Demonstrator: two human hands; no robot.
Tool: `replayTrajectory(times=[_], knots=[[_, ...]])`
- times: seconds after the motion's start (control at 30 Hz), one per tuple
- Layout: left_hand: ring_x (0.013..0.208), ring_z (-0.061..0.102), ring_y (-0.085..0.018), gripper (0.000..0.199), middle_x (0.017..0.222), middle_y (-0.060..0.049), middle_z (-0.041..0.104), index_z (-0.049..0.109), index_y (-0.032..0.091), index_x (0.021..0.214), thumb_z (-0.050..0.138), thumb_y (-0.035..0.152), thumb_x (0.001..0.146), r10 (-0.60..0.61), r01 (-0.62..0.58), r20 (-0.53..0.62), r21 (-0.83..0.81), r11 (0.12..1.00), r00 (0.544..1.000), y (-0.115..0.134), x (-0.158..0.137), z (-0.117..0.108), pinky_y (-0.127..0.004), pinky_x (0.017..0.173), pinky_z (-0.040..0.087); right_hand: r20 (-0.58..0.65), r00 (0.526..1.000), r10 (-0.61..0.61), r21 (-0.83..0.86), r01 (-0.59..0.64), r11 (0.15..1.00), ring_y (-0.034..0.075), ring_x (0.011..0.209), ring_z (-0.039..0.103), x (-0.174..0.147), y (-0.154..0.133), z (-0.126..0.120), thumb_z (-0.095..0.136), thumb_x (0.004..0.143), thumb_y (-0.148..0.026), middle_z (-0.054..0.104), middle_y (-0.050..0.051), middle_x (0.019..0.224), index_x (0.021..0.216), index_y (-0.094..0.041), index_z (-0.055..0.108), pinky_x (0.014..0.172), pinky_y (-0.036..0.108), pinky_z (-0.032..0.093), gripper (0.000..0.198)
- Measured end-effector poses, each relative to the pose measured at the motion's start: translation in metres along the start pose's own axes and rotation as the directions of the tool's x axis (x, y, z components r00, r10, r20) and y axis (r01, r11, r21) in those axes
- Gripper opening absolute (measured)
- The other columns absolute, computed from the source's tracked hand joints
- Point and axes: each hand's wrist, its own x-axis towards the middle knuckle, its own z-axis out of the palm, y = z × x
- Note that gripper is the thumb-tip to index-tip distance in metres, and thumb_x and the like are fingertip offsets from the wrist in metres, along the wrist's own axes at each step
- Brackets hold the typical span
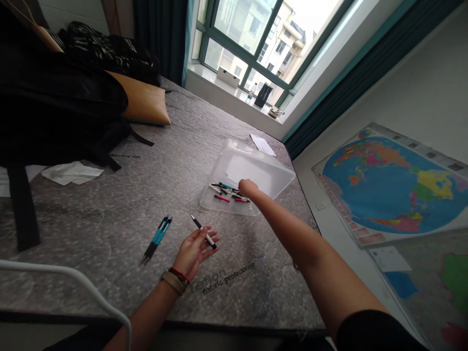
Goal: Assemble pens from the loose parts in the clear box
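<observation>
The left hand (pixel 195 247), short of the clear plastic box (pixel 270 173) and slightly to its left in the head view, is palm up, gripping a white-and-black pen (pixel 209 239) between thumb and fingers; the other fingers are loosely spread. Two bands, one red and one tan, circle the left wrist. The right hand (pixel 248 187) is over the near part of the box, at the pens gathered inside; its fingers are curled and their tips hidden, so whether it grips a pen cannot be determined. The loose pens (pixel 228 186) in the box lie in a jumble, mostly black, white and silver, with one teal; a red pen (pixel 222 199) lies just nearer than the pile. Two teal-and-black pens (pixel 161 235) lie side by side, left of the box and nearer the wearer. The box rests on a grey quilted mattress (pixel 120 219), printed text showing on the near side of the box. A sheet of white paper (pixel 262 145) lies just beyond the box. Well left of it are a black backpack (pixel 54 97) and a tan cushion (pixel 146 100). Beyond the box stands a window (pixel 252 58); to its right hangs a world map (pixel 369 180).
</observation>
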Motion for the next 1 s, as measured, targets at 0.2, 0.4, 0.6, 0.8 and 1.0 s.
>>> replayTrajectory(times=[0.2, 0.4, 0.6, 0.8, 1.0], knots=[[0.098, 0.068, -0.026, 0.04, 0.107, -0.011, 0.07, 0.061, 0.017, 0.103, 0.075, 0.04, 0.073, 0.104, -0.103, -0.046, 0.04, 0.994, 0.993, -0.007, 0.003, 0.001, -0.044, 0.078, 0.059, 0.026, 0.995, 0.096, -0.099, -0.093, 0.991, 0.027, 0.1, 0.068, -0.003, 0.045, 0.001, 0.068, 0.078, -0.015, 0.068, 0.025, 0.108, 0.115, -0.009, 0.068, 0.081, 0.028, 0.05, 0.038], [0.098, 0.068, -0.025, 0.051, 0.107, -0.011, 0.07, 0.06, 0.019, 0.11, 0.081, 0.035, 0.066, 0.086, -0.085, 0.001, 0.098, 0.991, 0.996, -0.013, 0.001, 0.001, -0.042, 0.08, 0.058, 0.084, 0.993, 0.077, -0.126, -0.066, 0.99, 0.025, 0.091, 0.071, 0.001, 0.047, 0.013, 0.069, 0.076, -0.013, 0.073, 0.019, 0.096, 0.111, -0.011, 0.07, 0.076, 0.027, 0.051, 0.035], [0.095, 0.068, -0.024, 0.05, 0.107, -0.012, 0.069, 0.059, 0.018, 0.109, 0.081, 0.036, 0.067, 0.031, -0.032, 0.012, 0.148, 0.988, 0.999, -0.016, 0.002, 0.002, -0.04, 0.078, 0.058, 0.079, 0.996, 0.049, -0.152, -0.036, 0.988, 0.027, 0.102, 0.068, 0.008, 0.049, 0.021, 0.072, 0.075, -0.017, 0.07, 0.022, 0.107, 0.109, -0.012, 0.071, 0.082, 0.028, 0.05, 0.034], [0.093, 0.068, -0.023, 0.047, 0.103, -0.01, 0.07, 0.057, 0.019, 0.107, 0.079, 0.037, 0.069, 0.01, -0.015, 0.025, 0.197, 0.98, 1.0, -0.018, 0.006, 0.004, -0.039, 0.078, 0.057, 0.063, 0.998, 0.011, -0.186, 0.001, 0.983, 0.028, 0.106, 0.066, 0.015, 0.052, 0.033, 0.066, 0.081, -0.016, 0.068, 0.022, 0.112, 0.109, -0.012, 0.071, 0.085, 0.03, 0.05, 0.029], [0.095, 0.068, -0.022, 0.046, 0.102, -0.009, 0.07, 0.057, 0.019, 0.106, 0.078, 0.038, 0.069, 0.014, -0.019, 0.029, 0.201, 0.979, 0.999, -0.019, 0.008, 0.001, -0.037, 0.078, 0.057, 0.068, 0.997, -0.035, -0.21, 0.048, 0.977, 0.026, 0.104, 0.066, 0.018, 0.049, 0.047, 0.06, 0.086, -0.015, 0.069, 0.019, 0.111, 0.107, -0.014, 0.071, 0.085, 0.029, 0.05, 0.024]])
